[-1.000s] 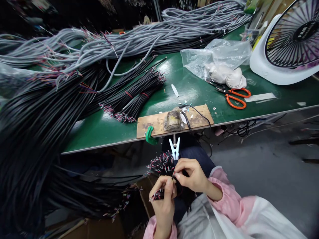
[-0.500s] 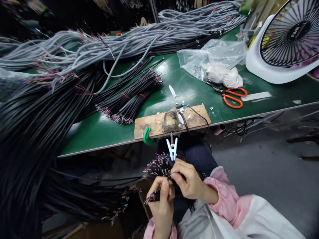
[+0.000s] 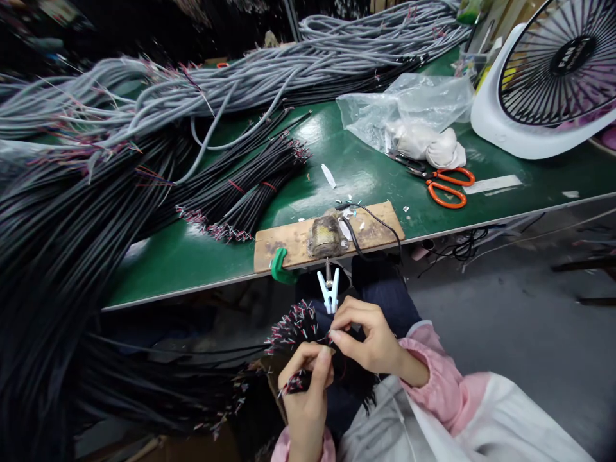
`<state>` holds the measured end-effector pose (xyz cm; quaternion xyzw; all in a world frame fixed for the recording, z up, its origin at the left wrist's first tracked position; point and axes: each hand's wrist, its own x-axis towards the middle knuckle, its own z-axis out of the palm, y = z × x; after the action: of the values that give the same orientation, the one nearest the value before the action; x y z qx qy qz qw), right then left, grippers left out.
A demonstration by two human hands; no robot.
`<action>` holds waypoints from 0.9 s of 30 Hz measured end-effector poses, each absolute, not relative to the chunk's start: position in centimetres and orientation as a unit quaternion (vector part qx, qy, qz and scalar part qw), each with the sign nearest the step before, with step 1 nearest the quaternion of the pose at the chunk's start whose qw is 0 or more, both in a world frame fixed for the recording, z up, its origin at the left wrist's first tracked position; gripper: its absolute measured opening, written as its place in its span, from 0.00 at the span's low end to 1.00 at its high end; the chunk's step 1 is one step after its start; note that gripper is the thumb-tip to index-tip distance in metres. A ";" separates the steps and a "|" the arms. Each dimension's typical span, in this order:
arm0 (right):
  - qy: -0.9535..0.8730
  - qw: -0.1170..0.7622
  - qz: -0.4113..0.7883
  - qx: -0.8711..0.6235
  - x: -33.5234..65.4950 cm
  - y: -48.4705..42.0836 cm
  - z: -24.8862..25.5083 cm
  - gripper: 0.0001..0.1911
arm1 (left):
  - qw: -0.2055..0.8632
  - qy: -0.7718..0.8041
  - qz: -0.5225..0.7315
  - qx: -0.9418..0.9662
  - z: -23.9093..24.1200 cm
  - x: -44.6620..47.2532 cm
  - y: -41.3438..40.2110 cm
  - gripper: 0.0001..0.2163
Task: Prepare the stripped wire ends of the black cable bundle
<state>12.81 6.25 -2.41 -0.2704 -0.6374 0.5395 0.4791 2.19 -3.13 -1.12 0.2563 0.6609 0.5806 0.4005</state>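
My left hand (image 3: 308, 394) is closed around a small bunch of black cables (image 3: 295, 384) whose red, white and dark wire ends poke out at its side. Beside it, my right hand (image 3: 366, 335) pinches a thin coloured wire end at the tip of a black cable, close to my left fingertips. Behind both hands, a thicker bundle of black cables (image 3: 290, 328) rests on my lap with its split wire ends upward. Just above my right fingers, a light-blue clothespin (image 3: 328, 295) hangs on the metal shaft of a small taped motor (image 3: 326, 235).
The motor sits on a wooden board (image 3: 269, 242) held to the green table (image 3: 183, 263) by a green clamp (image 3: 282, 266). Orange-handled scissors (image 3: 450, 186), a plastic bag (image 3: 404, 102) and a fan (image 3: 510, 122) stand right. Grey cables (image 3: 250, 77) and black cables (image 3: 58, 256) pile up left.
My fingertips have drawn slightly apart, with a wire end now at my right fingers. My left hand keeps its bunch. The whole view has shifted a little.
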 end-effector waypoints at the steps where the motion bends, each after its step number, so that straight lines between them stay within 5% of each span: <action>1: -0.649 0.470 0.537 -0.266 12.9 6.5 -2.2 0.07 | 0.401 0.667 0.567 0.268 -1.0 2.0 -3.1 0.16; 12: -0.653 0.432 0.558 -0.276 12.2 5.9 -3.0 0.11 | 0.444 0.575 0.666 0.170 -3.1 0.9 -2.9 0.13; 27: -0.592 0.425 0.636 -0.254 12.0 5.5 -4.3 0.22 | 0.490 0.496 0.667 0.263 -2.9 0.8 -3.4 0.07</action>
<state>12.04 5.48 -4.30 -0.2541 -0.5923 0.6357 0.4249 0.83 -3.42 -2.95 0.2626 0.4956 0.6671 0.4903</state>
